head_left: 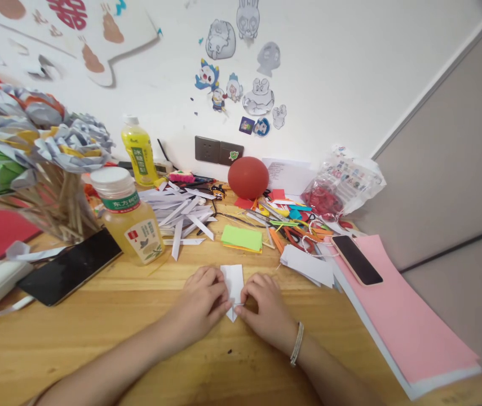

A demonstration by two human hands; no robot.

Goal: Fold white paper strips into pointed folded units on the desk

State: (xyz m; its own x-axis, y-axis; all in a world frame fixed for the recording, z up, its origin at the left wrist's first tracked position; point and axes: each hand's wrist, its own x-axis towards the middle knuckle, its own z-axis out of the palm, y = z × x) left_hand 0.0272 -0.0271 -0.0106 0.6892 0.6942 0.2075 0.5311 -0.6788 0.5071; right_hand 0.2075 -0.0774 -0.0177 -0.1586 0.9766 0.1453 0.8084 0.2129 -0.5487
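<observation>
A small white paper strip (234,282), folded to a point at its near end, lies on the wooden table between my two hands. My left hand (207,296) grips its left edge, with thumb and fingers pinched together. On the opposite side, my right hand (266,307) pinches the lower right edge near the folded tip; a bracelet (297,344) circles that wrist. Just beyond the paper sits a stack of green paper slips (241,238). To the right of it is a pile of white paper pieces (308,264).
Two drink bottles (127,220) and a black phone (71,268) stand or lie at left, beside paper flowers (71,141). Cut white strips (185,217), a red balloon (248,177) and scissors (261,217) crowd the back. Pink sheets (410,316) bear another phone (357,259) at right.
</observation>
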